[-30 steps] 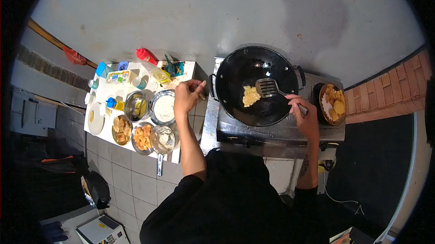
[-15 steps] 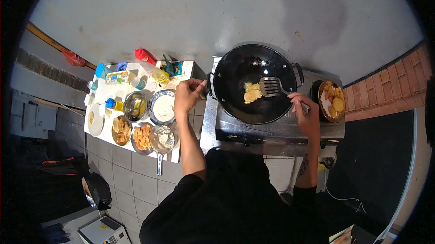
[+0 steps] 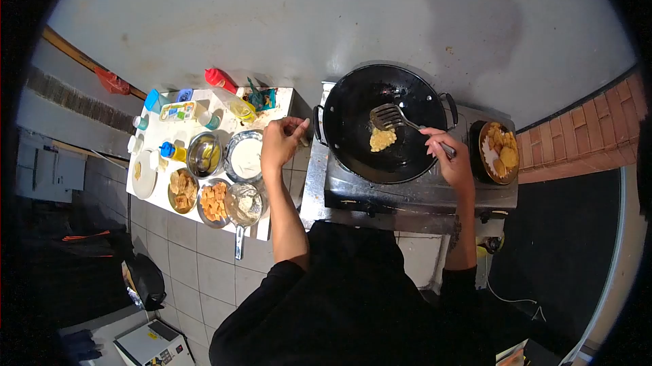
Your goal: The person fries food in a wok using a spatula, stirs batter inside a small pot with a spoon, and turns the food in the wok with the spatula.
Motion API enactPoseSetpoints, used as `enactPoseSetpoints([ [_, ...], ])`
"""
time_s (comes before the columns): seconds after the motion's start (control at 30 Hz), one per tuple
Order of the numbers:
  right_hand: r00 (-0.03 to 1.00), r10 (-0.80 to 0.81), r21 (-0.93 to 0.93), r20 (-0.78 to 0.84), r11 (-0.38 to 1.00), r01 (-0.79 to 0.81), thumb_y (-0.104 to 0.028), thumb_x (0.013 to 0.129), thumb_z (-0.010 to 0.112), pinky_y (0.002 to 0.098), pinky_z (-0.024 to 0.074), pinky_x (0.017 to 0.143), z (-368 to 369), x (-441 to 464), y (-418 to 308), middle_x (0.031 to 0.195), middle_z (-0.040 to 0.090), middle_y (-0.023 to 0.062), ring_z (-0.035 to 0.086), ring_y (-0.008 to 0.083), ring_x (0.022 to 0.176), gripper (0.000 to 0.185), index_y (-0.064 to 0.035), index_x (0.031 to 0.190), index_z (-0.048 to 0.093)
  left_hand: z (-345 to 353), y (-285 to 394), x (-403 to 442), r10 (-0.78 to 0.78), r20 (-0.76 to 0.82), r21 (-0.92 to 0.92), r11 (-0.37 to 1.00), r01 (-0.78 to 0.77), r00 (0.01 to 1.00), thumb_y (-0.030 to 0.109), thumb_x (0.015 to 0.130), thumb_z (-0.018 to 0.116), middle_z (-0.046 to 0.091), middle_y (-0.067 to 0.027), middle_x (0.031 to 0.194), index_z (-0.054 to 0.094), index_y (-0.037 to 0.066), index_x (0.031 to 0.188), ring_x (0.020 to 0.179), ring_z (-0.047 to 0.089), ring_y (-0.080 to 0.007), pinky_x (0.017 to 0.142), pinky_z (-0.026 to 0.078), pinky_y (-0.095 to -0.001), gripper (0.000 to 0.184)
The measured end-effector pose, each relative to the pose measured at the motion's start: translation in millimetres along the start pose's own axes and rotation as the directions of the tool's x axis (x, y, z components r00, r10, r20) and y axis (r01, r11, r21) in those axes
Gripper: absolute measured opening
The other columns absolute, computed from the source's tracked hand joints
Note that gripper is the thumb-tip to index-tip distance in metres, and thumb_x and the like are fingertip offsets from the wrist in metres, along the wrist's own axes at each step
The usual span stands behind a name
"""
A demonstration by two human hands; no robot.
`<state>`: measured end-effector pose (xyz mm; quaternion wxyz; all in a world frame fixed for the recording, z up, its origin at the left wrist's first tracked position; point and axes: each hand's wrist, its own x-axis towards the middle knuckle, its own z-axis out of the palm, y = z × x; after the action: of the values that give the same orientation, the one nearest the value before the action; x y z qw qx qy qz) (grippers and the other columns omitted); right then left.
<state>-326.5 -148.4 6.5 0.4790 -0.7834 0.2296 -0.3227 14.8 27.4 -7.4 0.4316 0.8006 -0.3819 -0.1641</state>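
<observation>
My right hand (image 3: 451, 159) is closed around the handle of a slotted metal spatula (image 3: 388, 117). The spatula's head is inside a black wok (image 3: 407, 159), just above a yellow battered piece (image 3: 382, 139) on the wok's floor. My left hand (image 3: 284, 140) hovers left of the wok, its fingers curled and thumb near the fingertips, a little short of the wok's left handle (image 3: 319, 126). Whether anything small is between those fingers is hidden. Below and left of this hand is a bowl of white batter (image 3: 246, 159).
The wok stands on a steel stove (image 3: 353, 196). A bowl of fried pieces (image 3: 499, 152) is at its right. On the white table (image 3: 163, 196) are a bowl of orange cubes (image 3: 214, 201), a handled strainer (image 3: 244, 204), a metal bowl (image 3: 204, 155) and several bottles.
The spatula head has moved left and up from beside the yellow piece to above it. My right hand has turned on the handle. The left hand has hardly moved.
</observation>
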Motion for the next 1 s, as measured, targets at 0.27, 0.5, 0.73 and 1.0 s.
enactPoseSetpoints([
  [0.27, 0.994, 0.084, 0.068, -0.067, 0.994, -0.080, -0.011, 0.097, 0.058, 0.0263, 0.0464, 0.068, -21.7, -9.6, -18.7, 0.108, 0.069, 0.0137, 0.052, 0.0086, 0.070, 0.017, 0.0033, 0.090, 0.063, -1.2, -1.0, -0.4, -0.009, 0.008, -0.006, 1.000, 0.009, 1.000, 0.026, 0.086, 0.075, 0.066, -0.0094, 0.063, 0.074, -0.002, 0.090, 0.054, 0.056, -0.0126, 0.055, 0.045, -0.0305, 0.028],
  [0.5, 0.989, 0.113, 0.123, -0.097, 0.987, -0.100, -0.010, 0.096, 0.061, 0.0274, 0.0482, 0.069, -27.4, -21.8, -29.3, 0.106, 0.070, 0.0123, 0.053, 0.0093, 0.072, 0.015, 0.0038, 0.091, 0.066, 4.2, -0.6, 1.0, 0.012, 0.007, -0.015, 1.000, -0.012, 1.000, 0.026, 0.086, 0.075, 0.064, -0.0078, 0.061, 0.073, -0.001, 0.091, 0.053, 0.055, -0.0123, 0.053, 0.044, -0.0306, 0.028],
  [0.73, 0.980, 0.176, 0.177, -0.092, 0.971, -0.158, -0.008, 0.095, 0.062, 0.0274, 0.0492, 0.069, -30.6, -34.7, -44.0, 0.107, 0.070, 0.0121, 0.053, 0.0096, 0.072, 0.013, 0.0037, 0.092, 0.067, 2.7, -1.3, 1.2, -0.016, 0.010, -0.019, 1.000, 0.017, 1.000, 0.026, 0.086, 0.075, 0.064, -0.0077, 0.060, 0.074, -0.001, 0.091, 0.053, 0.055, -0.0121, 0.052, 0.044, -0.0303, 0.028],
  [1.0, 0.993, 0.118, 0.119, -0.020, 0.986, -0.114, -0.014, 0.095, 0.064, 0.0276, 0.0493, 0.067, -26.8, -44.0, -55.8, 0.108, 0.070, 0.0123, 0.054, 0.0094, 0.072, 0.019, 0.0045, 0.092, 0.064, 0.5, 2.3, -1.7, -0.005, 0.000, -0.010, 1.000, 0.005, 1.000, 0.026, 0.087, 0.075, 0.064, -0.0078, 0.061, 0.073, -0.002, 0.091, 0.053, 0.055, -0.0119, 0.053, 0.044, -0.0300, 0.028],
])
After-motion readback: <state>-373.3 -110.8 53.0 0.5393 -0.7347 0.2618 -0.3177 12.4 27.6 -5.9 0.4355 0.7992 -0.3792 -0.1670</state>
